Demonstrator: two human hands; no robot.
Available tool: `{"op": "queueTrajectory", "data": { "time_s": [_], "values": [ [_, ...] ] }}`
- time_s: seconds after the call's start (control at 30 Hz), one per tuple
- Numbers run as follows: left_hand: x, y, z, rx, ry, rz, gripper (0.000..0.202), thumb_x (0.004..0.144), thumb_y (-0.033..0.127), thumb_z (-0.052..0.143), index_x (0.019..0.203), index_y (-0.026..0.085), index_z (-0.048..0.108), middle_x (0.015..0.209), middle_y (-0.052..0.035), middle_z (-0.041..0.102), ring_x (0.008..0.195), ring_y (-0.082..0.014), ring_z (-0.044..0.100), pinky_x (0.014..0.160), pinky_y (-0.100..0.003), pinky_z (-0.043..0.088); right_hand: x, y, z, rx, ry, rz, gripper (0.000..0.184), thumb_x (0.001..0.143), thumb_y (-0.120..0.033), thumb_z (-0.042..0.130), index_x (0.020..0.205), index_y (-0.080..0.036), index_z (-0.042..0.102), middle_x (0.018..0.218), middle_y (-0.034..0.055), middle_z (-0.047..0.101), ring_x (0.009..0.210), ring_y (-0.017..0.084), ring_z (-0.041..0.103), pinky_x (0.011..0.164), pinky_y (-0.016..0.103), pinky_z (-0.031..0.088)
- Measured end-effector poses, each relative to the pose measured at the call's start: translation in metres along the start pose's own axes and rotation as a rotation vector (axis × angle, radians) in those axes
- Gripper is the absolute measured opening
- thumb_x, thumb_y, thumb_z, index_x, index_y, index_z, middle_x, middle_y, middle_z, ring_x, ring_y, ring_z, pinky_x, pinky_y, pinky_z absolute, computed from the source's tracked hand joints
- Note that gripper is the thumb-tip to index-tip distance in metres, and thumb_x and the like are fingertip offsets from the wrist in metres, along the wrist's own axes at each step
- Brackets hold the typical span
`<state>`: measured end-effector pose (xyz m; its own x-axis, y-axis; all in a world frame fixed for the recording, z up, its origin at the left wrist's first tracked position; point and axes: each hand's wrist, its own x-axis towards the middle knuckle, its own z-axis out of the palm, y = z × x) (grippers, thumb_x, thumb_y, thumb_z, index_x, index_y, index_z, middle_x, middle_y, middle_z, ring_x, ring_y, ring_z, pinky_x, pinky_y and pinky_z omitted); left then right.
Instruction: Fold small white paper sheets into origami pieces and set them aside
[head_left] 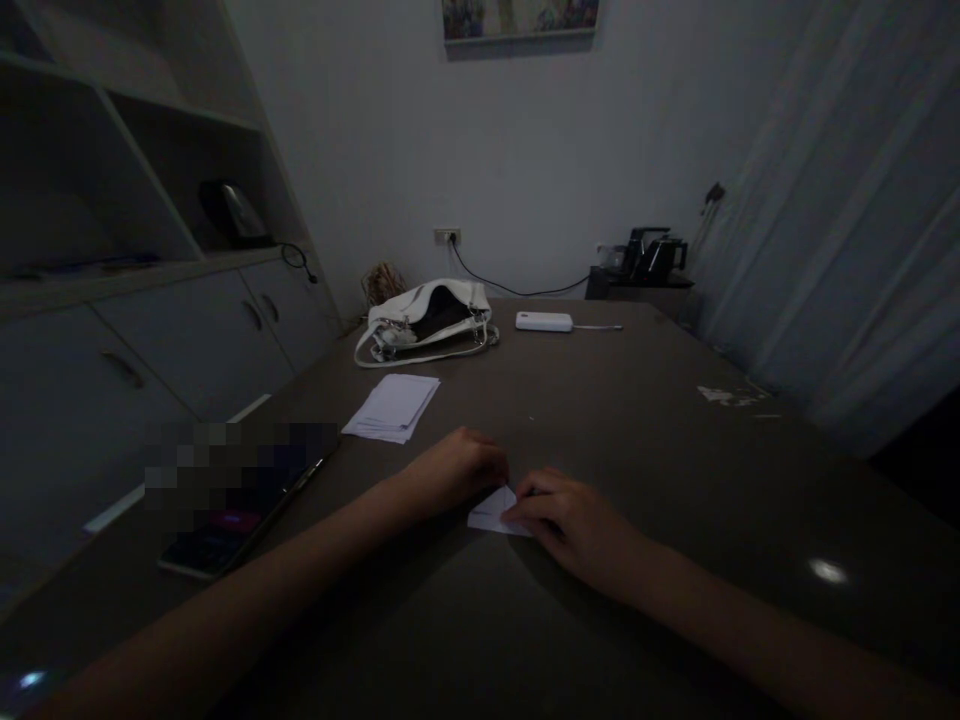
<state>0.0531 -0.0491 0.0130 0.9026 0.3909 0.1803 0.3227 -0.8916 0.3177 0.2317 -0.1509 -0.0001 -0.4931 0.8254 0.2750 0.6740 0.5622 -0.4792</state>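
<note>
Pinching white paper (489, 512), right grip (574, 515) closed at fingertips.

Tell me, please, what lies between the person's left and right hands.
In the head view, a small piece of white paper lies between the left hand and the right hand, which touches it.

No readable text, label, brand, number or sign on anything in view.
</note>
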Motion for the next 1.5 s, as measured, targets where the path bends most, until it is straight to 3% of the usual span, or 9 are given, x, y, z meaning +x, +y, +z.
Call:
{"op": "queueTrajectory", "data": {
  "time_s": [0.37, 0.87, 1.5],
  "values": [
    [-0.001, 0.002, -0.002, 0.149, -0.008, 0.023, 0.007, 0.081, 0.020, 0.057, 0.083, 0.017, 0.063, 0.078, -0.0022, 0.064, 0.078, -0.0152, 0.058, 0.072, -0.028, 0.037, 0.000, 0.001, 0.001, -0.005, 0.007, -0.006, 0.031, 0.082, -0.007, 0.049, 0.100, -0.023, 0.068, 0.092, 0.0050, 0.060, 0.088, 0.016, 0.053, 0.075, 0.028, 0.042],
    [-0.002, 0.010, -0.003, 0.394, -0.044, 0.112, 0.013, 0.087, 0.022, 0.049, 0.078, 0.015, 0.056, 0.075, -0.0019, 0.059, 0.075, -0.0160, 0.052, 0.069, -0.029, 0.032, 0.000, 0.001, 0.001, -0.016, -0.009, -0.005, 0.032, 0.082, -0.007, 0.048, 0.103, -0.024, 0.066, 0.092, 0.0047, 0.059, 0.087, 0.016, 0.052, 0.074, 0.027, 0.041],
    [-0.038, 0.014, -0.007, 0.134, -0.034, -0.036, 0.014, 0.087, 0.023, 0.050, 0.076, 0.016, 0.058, 0.076, -0.0020, 0.057, 0.077, -0.0149, 0.049, 0.067, -0.026, 0.033, 0.000, 0.000, 0.000, -0.021, 0.003, -0.006, 0.029, 0.082, -0.006, 0.049, 0.097, -0.022, 0.068, 0.091, 0.0044, 0.059, 0.086, 0.015, 0.052, 0.074, 0.027, 0.041]
  ]
}}
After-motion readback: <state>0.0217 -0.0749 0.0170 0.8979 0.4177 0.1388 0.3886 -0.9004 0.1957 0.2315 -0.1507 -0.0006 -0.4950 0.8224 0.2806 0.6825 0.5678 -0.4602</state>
